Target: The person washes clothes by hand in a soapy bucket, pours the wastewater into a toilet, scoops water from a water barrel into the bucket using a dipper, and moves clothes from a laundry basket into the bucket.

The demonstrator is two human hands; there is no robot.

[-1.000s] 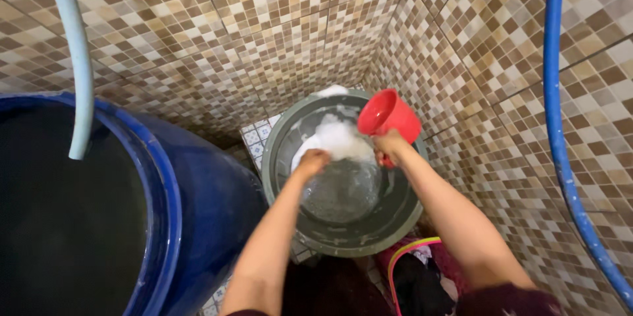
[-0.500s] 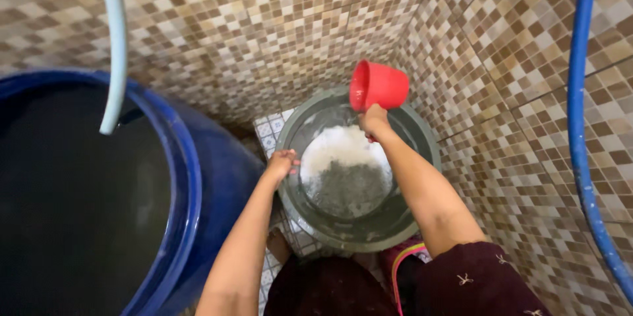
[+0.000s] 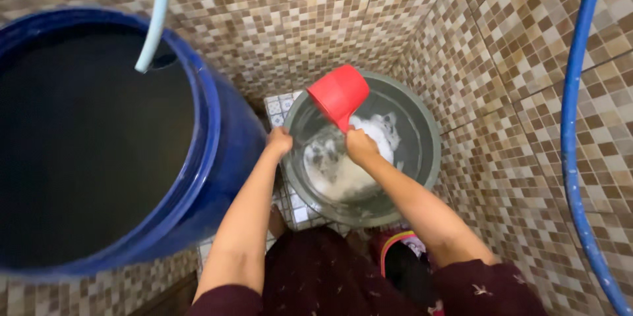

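Right hand [image 3: 361, 146] fingers closed around the red dipper [image 3: 337, 94] handle, cup tilted up-left over the grey basin [image 3: 428, 158]; left hand [image 3: 279, 140] grips the basin's left rim

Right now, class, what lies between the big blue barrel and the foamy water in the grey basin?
In the head view, the left hand grips the grey basin rim, between blue barrel and foamy water.

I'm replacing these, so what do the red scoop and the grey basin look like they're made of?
The red scoop looks like moulded plastic: even colour, smooth matte sheen. The grey basin also seems plastic, with a thin rolled rim and dull wet gloss, though painted metal can't be excluded.
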